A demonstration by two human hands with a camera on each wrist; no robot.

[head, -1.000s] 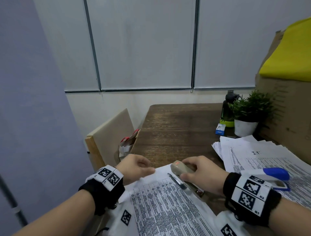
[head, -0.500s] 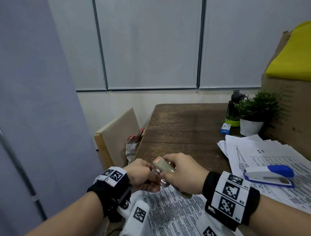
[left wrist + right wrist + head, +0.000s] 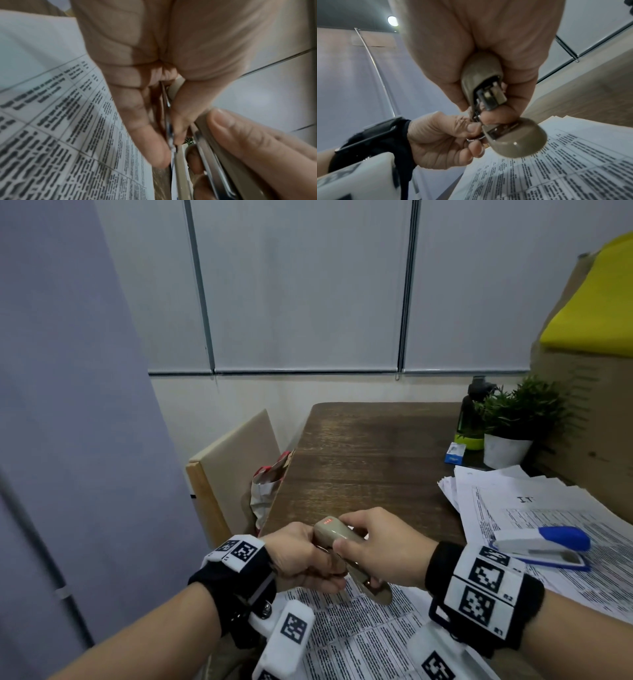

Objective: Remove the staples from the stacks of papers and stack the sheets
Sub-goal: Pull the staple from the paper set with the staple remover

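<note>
Right hand: the right hand [image 3: 380, 549] is wrapped around a beige plastic stapler with a red brand mark [image 3: 337, 537], thumb on top and fingers underneath, holding it lifted above the papers with its two halves hinged apart.
Left hand: the left hand [image 3: 301, 559] has its fingertips [image 3: 473, 127] pinched at the metal parts between the stapler's halves; in the right wrist view thumb and forefinger close on something small and thin there. Whether that is a pulled staple or part of the tool I cannot tell.
Sheet in work: a white printed sheet with a table of small text [image 3: 359, 635] lies flat at the near edge of the dark wooden tabletop [image 3: 359, 457], just below both hands.
Done pile: a loose pile of white printed sheets [image 3: 548, 508] sits at the right edge, with a blue and white stapler [image 3: 544, 546] lying on it.
Far right corner: a small green plant in a white pot [image 3: 513, 426], a dark bottle with a lime base [image 3: 471, 416] and a small blue box [image 3: 455, 453].
Step in hand: probably clearing a removed staple from the tool, or resetting it, between pulls.
Next move calls for: freeing the left fingers, dropping any staple off the paper, closing the tool, then bringing its metal tip to the stapled corner of the sheet below while the left hand holds that paper flat.
</note>
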